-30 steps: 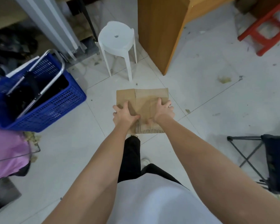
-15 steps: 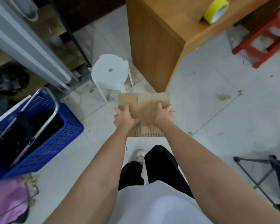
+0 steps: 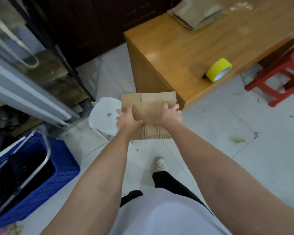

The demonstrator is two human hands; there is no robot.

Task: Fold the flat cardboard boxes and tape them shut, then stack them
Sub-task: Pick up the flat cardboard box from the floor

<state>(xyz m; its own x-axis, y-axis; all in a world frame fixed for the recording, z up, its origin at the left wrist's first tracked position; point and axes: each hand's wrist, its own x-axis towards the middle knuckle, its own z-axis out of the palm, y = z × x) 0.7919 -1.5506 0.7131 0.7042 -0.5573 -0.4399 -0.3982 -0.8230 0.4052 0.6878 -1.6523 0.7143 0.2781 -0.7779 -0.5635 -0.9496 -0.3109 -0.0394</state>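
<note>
A flat brown cardboard box (image 3: pixel 149 106), corrugated edge exposed, is gripped by the left hand (image 3: pixel 128 118) and right hand (image 3: pixel 171 113) above a white stool (image 3: pixel 103 118). A blue perforated plastic basket (image 3: pixel 58 173) holds dark contents. Yellow tape (image 3: pixel 219 70) and stacked flat cardboard (image 3: pixel 197 12) rest on the wooden counter (image 3: pixel 176 48).

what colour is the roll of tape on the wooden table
Yellow; the roll of tape shows best in the head view.

Brown cardboard (image 3: pixel 153 102), yellow tape roll (image 3: pixel 218 69), blue basket (image 3: pixel 61 168)
</note>
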